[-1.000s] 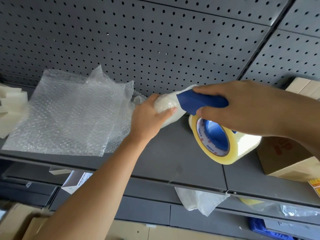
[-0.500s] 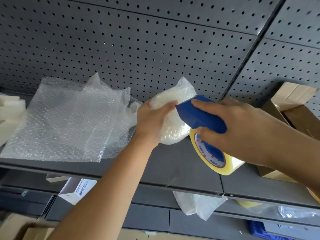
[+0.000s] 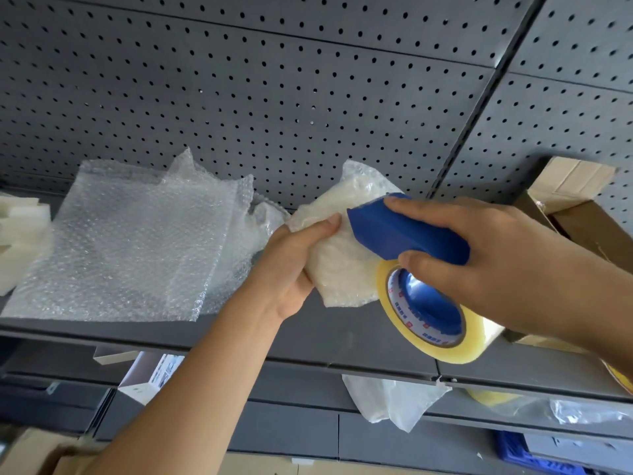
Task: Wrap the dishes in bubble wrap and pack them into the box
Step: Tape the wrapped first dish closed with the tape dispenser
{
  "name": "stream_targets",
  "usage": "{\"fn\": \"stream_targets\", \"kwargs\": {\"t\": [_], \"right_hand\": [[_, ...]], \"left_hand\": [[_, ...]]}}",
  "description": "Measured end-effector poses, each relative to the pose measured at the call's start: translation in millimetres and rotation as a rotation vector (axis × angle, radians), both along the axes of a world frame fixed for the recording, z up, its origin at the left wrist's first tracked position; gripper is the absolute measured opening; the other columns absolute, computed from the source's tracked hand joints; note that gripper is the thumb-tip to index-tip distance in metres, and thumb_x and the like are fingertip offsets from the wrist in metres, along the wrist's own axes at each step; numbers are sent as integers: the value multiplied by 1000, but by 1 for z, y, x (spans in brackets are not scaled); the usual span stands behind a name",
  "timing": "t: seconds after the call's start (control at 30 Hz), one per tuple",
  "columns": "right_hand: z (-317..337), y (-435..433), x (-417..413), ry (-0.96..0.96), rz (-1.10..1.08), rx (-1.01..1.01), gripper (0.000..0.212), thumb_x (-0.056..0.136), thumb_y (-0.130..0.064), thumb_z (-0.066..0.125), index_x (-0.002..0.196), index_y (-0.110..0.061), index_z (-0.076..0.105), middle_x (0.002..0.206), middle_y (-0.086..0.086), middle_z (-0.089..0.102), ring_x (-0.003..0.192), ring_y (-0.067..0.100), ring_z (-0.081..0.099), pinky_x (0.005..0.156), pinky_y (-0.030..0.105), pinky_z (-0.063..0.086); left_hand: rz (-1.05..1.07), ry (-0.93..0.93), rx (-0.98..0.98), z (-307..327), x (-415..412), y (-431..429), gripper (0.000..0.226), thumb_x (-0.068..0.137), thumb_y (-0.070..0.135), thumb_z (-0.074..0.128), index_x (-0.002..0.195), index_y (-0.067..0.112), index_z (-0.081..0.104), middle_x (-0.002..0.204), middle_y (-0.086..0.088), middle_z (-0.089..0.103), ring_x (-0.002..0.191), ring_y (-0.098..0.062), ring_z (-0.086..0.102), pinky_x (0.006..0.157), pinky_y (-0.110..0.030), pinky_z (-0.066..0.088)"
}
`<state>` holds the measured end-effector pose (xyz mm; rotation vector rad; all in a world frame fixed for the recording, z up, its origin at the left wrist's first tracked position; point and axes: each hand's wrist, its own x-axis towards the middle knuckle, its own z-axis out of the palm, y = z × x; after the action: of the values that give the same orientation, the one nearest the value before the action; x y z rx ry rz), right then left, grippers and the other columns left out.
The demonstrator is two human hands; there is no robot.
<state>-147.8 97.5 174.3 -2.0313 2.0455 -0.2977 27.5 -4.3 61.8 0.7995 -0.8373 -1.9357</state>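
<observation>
Presently, a white bundle wrapped in clear bubble wrap point(image 3: 339, 265) is held above the dark grey metal shelf point(image 3: 342, 334), approx. at centre of view; the dish inside cannot be made out through the wrap. The bundle is gripped by the left hand point(image 3: 291, 269), thumb laid across its upper left edge, remaining fingers hidden behind it. The blue plastic handle of a tape dispenser point(image 3: 407, 234) is clasped by the right hand point(image 3: 496, 269), thumb beneath, forefinger over the top; the handle's front end is set against the bundle's right side. A roll of yellowish clear packing tape point(image 3: 442, 327) w/ a blue core is carried on the dispenser, below the hand and just beside the bundle's lower right corner. To the left, loose sheets of clear bubble wrap point(image 3: 130, 241) are laid on the shelf, near the bundle. White foam blocks point(image 3: 20, 231) are noted at the far left edge. An open brown cardboard box point(image 3: 579, 207) is seen on the shelf at right, behind the right wrist. The shelf is backed by a grey perforated pegboard panel point(image 3: 274, 97). A crumpled clear plastic bag point(image 3: 390, 399) is noted on the level below.
</observation>
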Motion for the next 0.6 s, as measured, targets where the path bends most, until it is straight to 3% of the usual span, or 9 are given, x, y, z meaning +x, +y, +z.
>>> {"fn": "stream_targets", "kwargs": {"t": [0.13,0.27,0.37,0.5,0.6], "right_hand": [[5,-1,-4,59,14,10,65,76,-64,46,139,-70,30,113,-20,56,100,9,57,89,32,50],[4,0,-4,138,46,35,65,76,-66,44,140,-69,28,110,-21,52,99,8,55,89,31,47],[2,-1,-1,207,59,55,66,77,-66,40,140,-69,22,112,-18,50,100,13,57,91,33,48],[-2,-3,4,245,83,82,65,81,-64,40,142,-67,17,115,-15,48,102,15,58,91,34,48],[-9,-8,6,281,81,78,65,85,-63,41,145,-65,15,119,-13,47,101,18,60,90,34,49]], "left_hand": [[-132,96,38,0,10,4,38,95,6,51,131,7,63,121,-12,71,108,-25,68,93,-38,54],[-161,106,-1,5,9,6,45,100,38,53,137,14,61,129,-7,69,117,-22,67,93,-38,55],[-113,-15,-14,8,0,7,39,97,48,58,123,22,69,121,-3,74,112,-19,70,90,-37,58],[67,-106,41,3,-9,4,36,93,31,72,122,11,71,113,-9,77,105,-25,74,85,-37,62],[211,-126,70,-4,-16,1,32,92,21,73,120,8,70,108,-12,77,97,-27,76,72,-35,62]]}}
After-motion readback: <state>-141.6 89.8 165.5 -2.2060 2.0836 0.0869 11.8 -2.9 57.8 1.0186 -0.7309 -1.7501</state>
